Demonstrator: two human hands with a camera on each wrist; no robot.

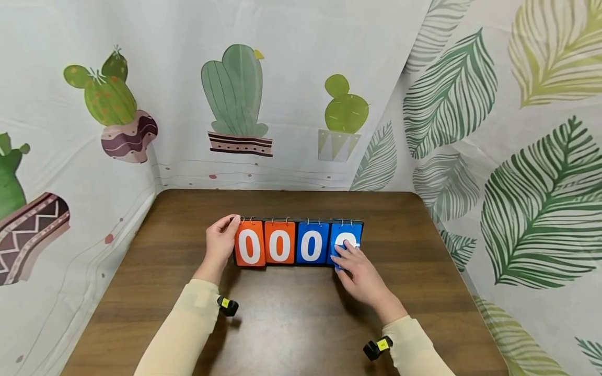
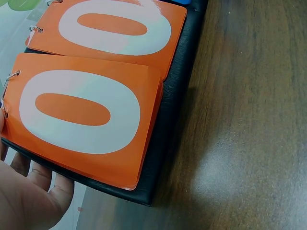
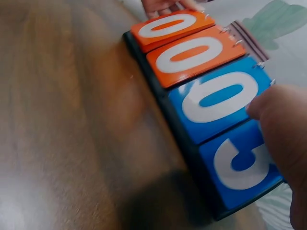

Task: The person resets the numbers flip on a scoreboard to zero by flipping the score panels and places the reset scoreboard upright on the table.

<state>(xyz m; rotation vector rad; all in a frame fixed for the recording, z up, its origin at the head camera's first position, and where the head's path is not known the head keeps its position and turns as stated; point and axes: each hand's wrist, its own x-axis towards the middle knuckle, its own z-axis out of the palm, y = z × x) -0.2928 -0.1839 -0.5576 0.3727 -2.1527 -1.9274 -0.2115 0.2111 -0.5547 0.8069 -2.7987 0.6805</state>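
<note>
A flip scoreboard [image 1: 280, 266] stands on the table with two orange cards on its left and two blue cards on its right, hung on metal rings. Both orange cards and the inner blue card [image 1: 311, 243] read 0. My left hand [image 1: 220, 243] grips the board's upper left corner, its thumb at the top edge; in the left wrist view, several fingers [image 2: 61, 192] curl behind the black backing. My right hand [image 1: 361, 275] is over the outer blue card [image 3: 243, 165], fingers spread and touching it. That card's number is partly covered; a curved white stroke shows.
The brown wooden table [image 1: 291, 324] has rounded far corners. Behind it hangs a curtain [image 1: 291, 31] printed with cacti, and to the right a leaf-print one [image 1: 555, 198]. Black wrist cameras [image 1: 378, 347] sit on both cream sleeves [image 1: 181, 326].
</note>
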